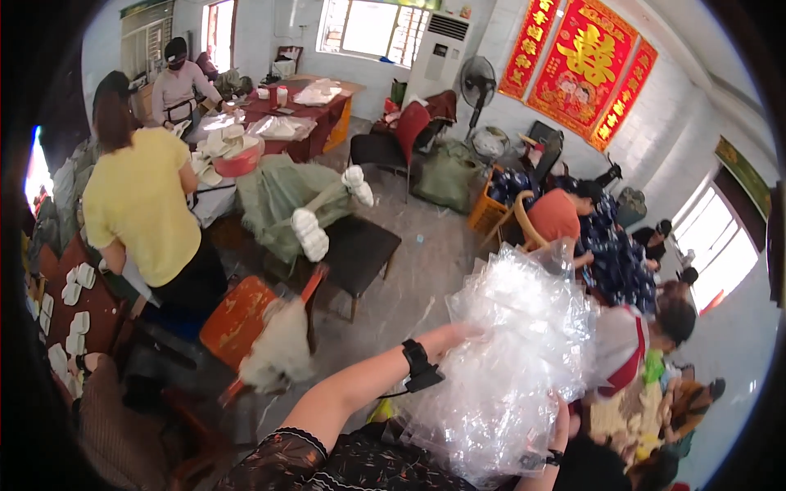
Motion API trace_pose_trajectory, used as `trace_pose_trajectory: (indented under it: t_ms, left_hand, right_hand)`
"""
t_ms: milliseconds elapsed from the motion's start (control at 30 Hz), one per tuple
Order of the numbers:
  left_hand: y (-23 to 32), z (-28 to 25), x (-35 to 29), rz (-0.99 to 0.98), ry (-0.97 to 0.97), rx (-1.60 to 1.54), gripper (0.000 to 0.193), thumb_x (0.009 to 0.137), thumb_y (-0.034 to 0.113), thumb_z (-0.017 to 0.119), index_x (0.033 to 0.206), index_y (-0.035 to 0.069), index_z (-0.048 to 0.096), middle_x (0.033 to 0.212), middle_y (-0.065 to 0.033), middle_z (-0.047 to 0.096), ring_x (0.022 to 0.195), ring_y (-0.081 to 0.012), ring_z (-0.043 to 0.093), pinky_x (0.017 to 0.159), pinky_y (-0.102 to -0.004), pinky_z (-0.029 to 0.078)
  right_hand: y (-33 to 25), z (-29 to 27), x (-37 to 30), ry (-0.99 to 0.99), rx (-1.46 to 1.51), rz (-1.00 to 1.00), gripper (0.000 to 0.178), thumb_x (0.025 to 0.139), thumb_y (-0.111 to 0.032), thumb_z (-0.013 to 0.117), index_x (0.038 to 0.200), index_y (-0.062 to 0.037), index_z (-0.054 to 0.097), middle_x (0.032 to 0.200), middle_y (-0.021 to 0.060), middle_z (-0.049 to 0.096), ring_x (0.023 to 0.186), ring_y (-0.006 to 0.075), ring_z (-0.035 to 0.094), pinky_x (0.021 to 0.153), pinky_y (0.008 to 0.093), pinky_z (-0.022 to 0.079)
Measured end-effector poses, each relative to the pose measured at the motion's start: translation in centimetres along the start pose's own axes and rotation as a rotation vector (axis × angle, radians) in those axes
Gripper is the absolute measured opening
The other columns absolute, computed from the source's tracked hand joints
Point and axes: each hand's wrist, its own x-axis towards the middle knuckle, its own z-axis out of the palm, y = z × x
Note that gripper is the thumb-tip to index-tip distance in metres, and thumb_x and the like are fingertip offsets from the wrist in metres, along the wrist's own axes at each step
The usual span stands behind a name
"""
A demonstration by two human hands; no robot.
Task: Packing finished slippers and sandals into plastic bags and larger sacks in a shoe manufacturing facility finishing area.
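A big, loose bundle of clear plastic bags [524,344] is held up in front of my body, glossy and crumpled. My left hand [465,334] grips its left side, with most of the fingers hidden behind the film. At the lower right edge, my right hand [560,417] also holds the bundle, partly covered by it. Dark straps go round both wrists, and a black box-shaped device hangs at the left one.
An orange worn chair [237,319] and a black stool [360,252] stand ahead to the left. Beyond them are a green sack [274,196] and a person in yellow [139,204]. Several people sit at the right beside dark blue goods [614,245].
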Motion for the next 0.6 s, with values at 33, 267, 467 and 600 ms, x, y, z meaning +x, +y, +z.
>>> trace_pose_trajectory:
  t_ms: [33, 267, 467, 600]
  left_hand:
    - [1.7, -2.3, 2.8, 0.128, -0.016, -0.039, 0.046, 0.088, 0.032, 0.061, 0.124, 0.004, 0.055, 0.118, -0.0058, 0.060, 0.106, -0.0155, 0.056, 0.091, -0.0305, 0.044]
    - [16.2, -16.4, 15.0, 0.262, 0.082, -0.082, 0.038, 0.092, 0.023, 0.059, 0.126, 0.006, 0.055, 0.115, -0.0020, 0.061, 0.105, -0.0098, 0.055, 0.086, -0.0255, 0.047]
    - [28.6, -30.9, 24.5, 0.381, 0.360, 0.142, 0.041, 0.087, 0.033, 0.065, 0.118, 0.006, 0.059, 0.112, -0.0014, 0.061, 0.099, -0.0108, 0.057, 0.083, -0.0265, 0.047]
    - [37.5, -36.5, 29.6, 0.534, 0.272, -0.089, 0.045, 0.088, 0.035, 0.064, 0.120, 0.005, 0.059, 0.115, -0.0018, 0.060, 0.103, -0.0111, 0.055, 0.085, -0.0275, 0.046]
  right_hand:
    - [-1.2, 0.6, 4.4, 0.009, -0.074, -0.079, 0.035, 0.086, -0.028, 0.058, 0.108, 0.0000, 0.060, 0.099, 0.0098, 0.064, 0.088, 0.0221, 0.060, 0.077, 0.0344, 0.049]
    - [-9.3, 9.5, 32.9, -0.169, -0.130, -0.002, 0.029, 0.089, -0.024, 0.054, 0.101, 0.0007, 0.062, 0.091, 0.0085, 0.066, 0.078, 0.0191, 0.064, 0.070, 0.0304, 0.052]
    - [-14.2, 24.5, 51.9, -0.357, -0.062, 0.208, 0.026, 0.089, -0.025, 0.058, 0.102, -0.0026, 0.061, 0.087, 0.0086, 0.065, 0.074, 0.0203, 0.064, 0.068, 0.0309, 0.054]
    - [-17.5, 30.7, 63.4, -0.282, -0.158, -0.002, 0.026, 0.086, -0.023, 0.060, 0.104, -0.0031, 0.060, 0.093, 0.0081, 0.065, 0.084, 0.0203, 0.062, 0.074, 0.0327, 0.051]
